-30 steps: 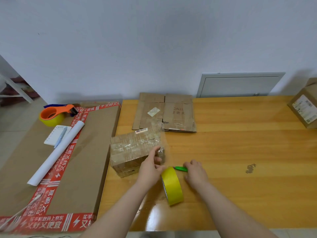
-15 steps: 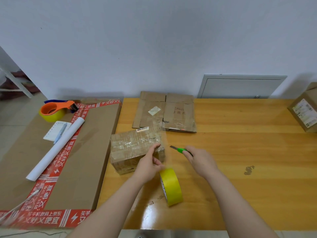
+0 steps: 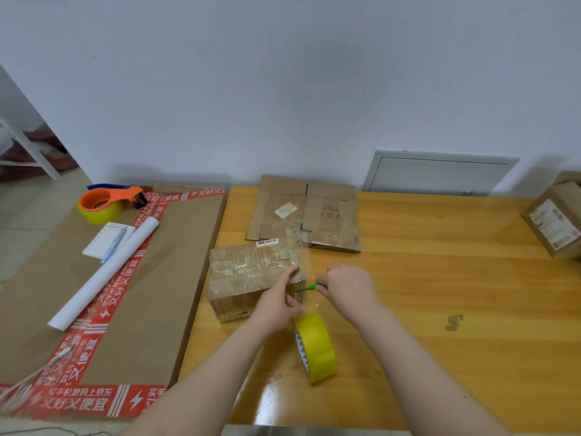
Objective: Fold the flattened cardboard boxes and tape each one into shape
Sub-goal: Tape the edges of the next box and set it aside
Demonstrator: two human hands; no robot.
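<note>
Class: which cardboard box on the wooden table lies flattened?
The flattened box at the far edge; the taped box and the labelled box stand folded.

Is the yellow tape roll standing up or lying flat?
Standing up: the yellow tape roll rests on its curved edge on the table.

Green cutter [image 3: 312, 286]: handle buried in right hand [image 3: 349, 289], only green tip and sliver of blade show left of grip. Taped box [image 3: 251, 278]: corner nearest grip covered by left hand [image 3: 276, 306]; whether its fingers pinch tape or box, unclear. Label [image 3: 267, 242] beyond grip: print unreadable. Labelled box [image 3: 556, 221] far right of grip: cut by frame edge.
</note>
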